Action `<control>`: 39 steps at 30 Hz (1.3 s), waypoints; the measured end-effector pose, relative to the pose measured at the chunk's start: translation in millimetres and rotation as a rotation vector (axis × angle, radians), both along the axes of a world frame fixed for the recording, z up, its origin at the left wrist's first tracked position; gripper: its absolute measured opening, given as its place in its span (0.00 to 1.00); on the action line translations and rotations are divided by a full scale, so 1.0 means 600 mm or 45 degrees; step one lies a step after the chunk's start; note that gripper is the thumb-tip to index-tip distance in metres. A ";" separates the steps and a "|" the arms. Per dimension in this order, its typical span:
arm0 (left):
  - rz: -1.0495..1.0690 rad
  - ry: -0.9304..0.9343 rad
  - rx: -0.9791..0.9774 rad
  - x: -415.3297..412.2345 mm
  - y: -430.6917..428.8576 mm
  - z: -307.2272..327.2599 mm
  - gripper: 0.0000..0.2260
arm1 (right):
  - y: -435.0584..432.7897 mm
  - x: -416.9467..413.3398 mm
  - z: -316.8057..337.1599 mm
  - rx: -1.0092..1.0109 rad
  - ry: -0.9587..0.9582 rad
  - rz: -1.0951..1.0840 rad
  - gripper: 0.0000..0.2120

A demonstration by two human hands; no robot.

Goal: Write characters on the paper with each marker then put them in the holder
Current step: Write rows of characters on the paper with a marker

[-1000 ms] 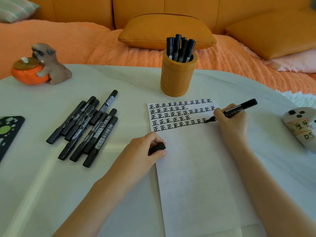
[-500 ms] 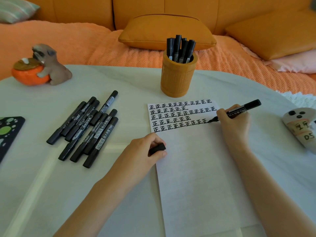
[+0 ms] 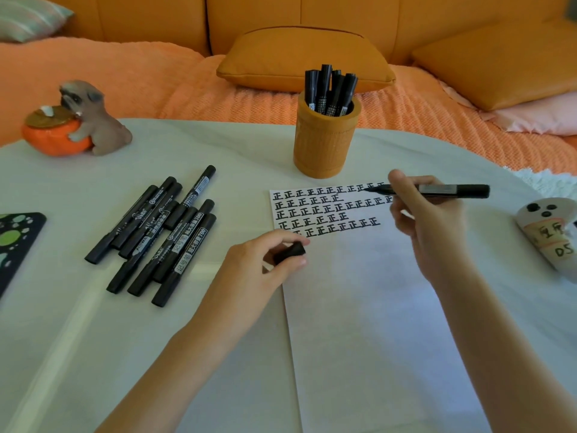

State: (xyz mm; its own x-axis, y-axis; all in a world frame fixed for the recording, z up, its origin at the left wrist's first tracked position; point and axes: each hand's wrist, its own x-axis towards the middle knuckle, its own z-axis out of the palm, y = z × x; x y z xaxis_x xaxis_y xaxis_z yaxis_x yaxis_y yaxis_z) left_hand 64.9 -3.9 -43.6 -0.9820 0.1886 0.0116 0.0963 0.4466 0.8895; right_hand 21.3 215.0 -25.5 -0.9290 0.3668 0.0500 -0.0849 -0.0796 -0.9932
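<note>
Right hand (image 3: pixel 431 232) pinches one uncapped black marker (image 3: pixel 449 190), barrel level, nib pointing left over the top right of the paper (image 3: pixel 374 323); left hand (image 3: pixel 259 264) pinches one black cap (image 3: pixel 290 252) at the sheet's left edge. Paper: one sheet, six rows of 正, last row partly hidden by the left hand. Holder (image 3: pixel 324 145), behind the sheet: about five markers in holder (image 3: pixel 331 89), upright; loose markers (image 3: pixel 162 239) on the table (image 3: pixel 93 339), left: about eight, two reading "700".
</note>
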 end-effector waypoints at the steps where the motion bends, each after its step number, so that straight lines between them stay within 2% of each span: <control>1: 0.028 -0.001 0.066 -0.001 0.000 0.003 0.08 | -0.010 0.006 0.005 -0.056 -0.028 0.069 0.12; 4: 0.103 -0.029 0.200 -0.003 0.001 0.008 0.10 | -0.036 0.023 0.012 -0.161 -0.094 0.147 0.13; 6: 0.146 -0.041 0.237 -0.002 0.002 0.011 0.11 | -0.051 0.031 0.012 -0.144 -0.111 0.160 0.13; 11: 0.176 -0.038 0.238 0.000 0.005 0.018 0.11 | -0.081 0.042 0.012 -0.097 -0.059 0.146 0.18; 15: 0.168 -0.031 0.218 0.001 0.007 0.020 0.10 | -0.093 0.043 0.009 -0.150 -0.057 0.176 0.17; 21: 0.137 -0.010 0.235 0.005 0.014 0.021 0.10 | -0.108 0.050 0.000 -0.072 -0.074 0.234 0.14; 27: 0.128 0.036 0.366 0.014 0.018 0.024 0.08 | -0.119 0.051 -0.008 -0.077 -0.054 0.192 0.13; 33: 0.138 0.030 0.433 0.016 0.021 0.024 0.07 | -0.127 0.051 -0.005 -0.084 -0.041 0.192 0.16; 39: 0.103 0.043 0.361 0.017 0.018 0.033 0.06 | -0.127 0.055 -0.001 -0.115 -0.076 0.204 0.17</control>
State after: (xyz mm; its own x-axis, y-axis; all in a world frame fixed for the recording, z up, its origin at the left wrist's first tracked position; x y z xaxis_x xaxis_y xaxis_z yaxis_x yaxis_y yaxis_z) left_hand 75.0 7.2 -23.6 -0.9918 0.0944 0.0859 0.1025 0.1884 0.9767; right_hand 54.3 138.7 -26.3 -0.9762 0.2142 -0.0337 -0.0048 -0.1767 -0.9843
